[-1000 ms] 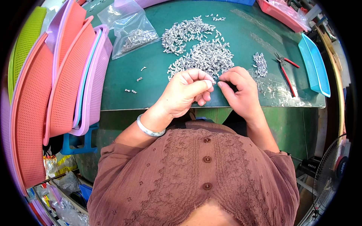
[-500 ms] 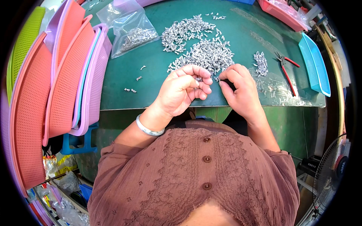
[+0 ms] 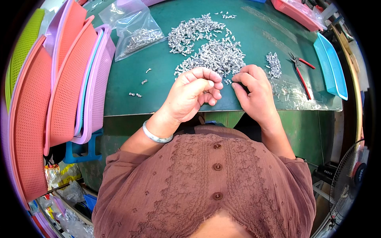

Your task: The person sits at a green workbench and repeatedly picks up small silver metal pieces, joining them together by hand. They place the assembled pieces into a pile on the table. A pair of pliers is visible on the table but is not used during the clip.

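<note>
Two adjoining heaps of small silvery metal parts lie on the green table, the nearer heap just beyond my hands. My left hand is held in front of it, palm partly up, fingers curled in and thumb bent over them. What those fingers hold is mostly hidden. To its right, my right hand has its thumb and fingertips drawn close together at the heap's near edge. Whether anything is between them I cannot make out. A small metal part shows in the gap between my hands.
A clear bag of metal parts lies at the far left, beside stacked plastic baskets. On the right are a small group of parts, red-handled pliers and a blue basket. A fan stands at lower right.
My right hand has shifted slightly right, widening the gap between my hands. My left hand keeps nearly the same curled pose. The table things appear slightly shifted in the picture.
</note>
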### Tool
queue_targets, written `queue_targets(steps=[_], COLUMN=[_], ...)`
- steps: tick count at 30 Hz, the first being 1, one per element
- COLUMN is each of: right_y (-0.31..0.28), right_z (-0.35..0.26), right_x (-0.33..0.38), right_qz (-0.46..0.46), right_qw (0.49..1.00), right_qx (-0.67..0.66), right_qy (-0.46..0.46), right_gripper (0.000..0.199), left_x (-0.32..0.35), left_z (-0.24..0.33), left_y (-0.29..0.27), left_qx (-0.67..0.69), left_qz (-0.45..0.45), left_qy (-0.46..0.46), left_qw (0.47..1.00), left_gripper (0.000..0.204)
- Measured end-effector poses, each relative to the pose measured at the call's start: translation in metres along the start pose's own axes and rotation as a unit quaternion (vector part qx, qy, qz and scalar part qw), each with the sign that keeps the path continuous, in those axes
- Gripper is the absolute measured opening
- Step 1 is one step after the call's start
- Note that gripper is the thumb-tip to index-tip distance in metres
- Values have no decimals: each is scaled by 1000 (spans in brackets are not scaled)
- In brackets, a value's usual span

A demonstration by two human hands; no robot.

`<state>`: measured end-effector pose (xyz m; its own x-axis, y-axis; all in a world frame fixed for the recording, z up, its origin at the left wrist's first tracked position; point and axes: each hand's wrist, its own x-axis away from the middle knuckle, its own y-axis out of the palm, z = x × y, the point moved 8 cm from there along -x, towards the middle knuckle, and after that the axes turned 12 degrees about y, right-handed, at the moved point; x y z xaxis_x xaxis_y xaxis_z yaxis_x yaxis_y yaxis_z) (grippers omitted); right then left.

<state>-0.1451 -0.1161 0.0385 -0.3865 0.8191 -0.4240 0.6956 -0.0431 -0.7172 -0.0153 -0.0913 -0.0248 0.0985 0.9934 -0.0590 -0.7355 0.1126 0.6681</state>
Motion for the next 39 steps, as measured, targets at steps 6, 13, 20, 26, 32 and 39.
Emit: queue_targets(steps=[6,13,20,26,32,39], right_y=[4,0,-13,-11,-9,-9], right_z=[0,-1,-31,-31,-23,-22], right_x=[-1,-2,0,1,2,2], right_qz=[4,32,44,42,42,47], right_qw=[1000,999,991,989,989,989], right_qx=[6,-23,-57,-87,-120,-118], right_qy=[-15,-25,-111,-112,-76,-76], right_gripper=[7,9,13,15,17,17], left_x=[1,1,-2,-1,1,1], left_z=[0,1,0,-1,-1,-3], left_y=[-1,3,11,10,10,8], left_qx=[-16,-60,-184,-183,-151,-136], left_qz=[11,25,29,20,18,13], left_qy=[-1,-11,-33,-16,2,6], left_qw=[1000,998,982,983,988,991], left_gripper=[14,11,11,11,11,15])
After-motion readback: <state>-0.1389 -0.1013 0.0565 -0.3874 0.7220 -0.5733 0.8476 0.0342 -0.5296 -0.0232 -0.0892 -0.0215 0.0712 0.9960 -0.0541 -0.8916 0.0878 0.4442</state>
